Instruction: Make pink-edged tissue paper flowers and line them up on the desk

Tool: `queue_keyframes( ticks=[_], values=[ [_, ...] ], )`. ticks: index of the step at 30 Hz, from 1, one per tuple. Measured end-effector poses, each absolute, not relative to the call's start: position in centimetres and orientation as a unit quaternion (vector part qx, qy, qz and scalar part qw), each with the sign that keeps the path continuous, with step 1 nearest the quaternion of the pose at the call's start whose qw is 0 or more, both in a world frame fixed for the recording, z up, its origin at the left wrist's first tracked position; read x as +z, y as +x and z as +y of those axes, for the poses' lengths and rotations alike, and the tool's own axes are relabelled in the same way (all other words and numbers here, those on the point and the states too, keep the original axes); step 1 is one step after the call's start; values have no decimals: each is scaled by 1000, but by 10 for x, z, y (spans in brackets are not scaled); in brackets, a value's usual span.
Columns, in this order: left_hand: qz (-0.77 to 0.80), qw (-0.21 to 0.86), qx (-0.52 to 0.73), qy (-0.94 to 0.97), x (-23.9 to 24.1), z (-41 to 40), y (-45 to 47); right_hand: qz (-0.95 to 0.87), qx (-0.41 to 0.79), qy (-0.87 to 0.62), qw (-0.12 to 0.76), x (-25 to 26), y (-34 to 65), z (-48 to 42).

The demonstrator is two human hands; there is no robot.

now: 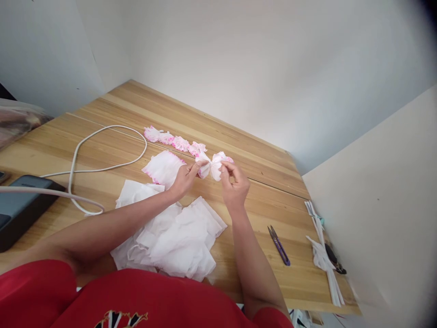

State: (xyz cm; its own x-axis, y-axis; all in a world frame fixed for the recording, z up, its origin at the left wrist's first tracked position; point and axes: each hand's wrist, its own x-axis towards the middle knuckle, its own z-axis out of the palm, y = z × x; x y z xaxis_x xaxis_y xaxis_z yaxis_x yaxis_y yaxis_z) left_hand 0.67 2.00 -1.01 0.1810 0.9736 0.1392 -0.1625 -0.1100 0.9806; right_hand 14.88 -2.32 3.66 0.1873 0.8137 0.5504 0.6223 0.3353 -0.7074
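Observation:
A white tissue-paper flower (214, 166) with pink edges is held above the wooden table (259, 214) between both hands. My left hand (184, 178) pinches its left side and my right hand (235, 183) pinches its right side. Behind it lies a row of several finished pink-edged paper flowers (175, 140). A folded pink-edged tissue piece (164, 167) lies just left of my left hand. A heap of white tissue sheets (174, 237) sits under my forearms.
Small purple-handled scissors (280, 246) lie to the right of my right arm. White strips and a dark object (324, 255) rest along the right edge by the wall. A white cable (99, 169) loops at left toward a dark device (20, 205).

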Motion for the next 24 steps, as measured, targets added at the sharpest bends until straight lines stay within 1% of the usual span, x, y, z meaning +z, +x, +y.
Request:
queue_keyframes(
  ticks=[2, 4, 8, 15, 18, 21, 24],
  values=[
    [367, 551, 518, 541, -8, 19, 7, -660, 150, -559, 480, 31, 146, -22],
    [347, 555, 520, 549, -5, 17, 6, -674, 163, -557, 457, 24, 147, -18],
    [301, 570, 538, 544, 0, 15, 6, -681, 148, -557, 451, 16, 151, -10],
    [250, 602, 564, 507, -1, 14, 7, -652, 242, -563, 448, 19, 150, -9],
    [241, 597, 564, 517, -2, 13, 7, -606, 283, -579, 467, 20, 150, -9],
    [229, 588, 563, 534, -2, 13, 7, -537, 318, -596, 505, 19, 154, -7],
    [253, 561, 580, 534, -1, 15, 7, -487, 349, -586, 545, 18, 159, -4]
  ],
)
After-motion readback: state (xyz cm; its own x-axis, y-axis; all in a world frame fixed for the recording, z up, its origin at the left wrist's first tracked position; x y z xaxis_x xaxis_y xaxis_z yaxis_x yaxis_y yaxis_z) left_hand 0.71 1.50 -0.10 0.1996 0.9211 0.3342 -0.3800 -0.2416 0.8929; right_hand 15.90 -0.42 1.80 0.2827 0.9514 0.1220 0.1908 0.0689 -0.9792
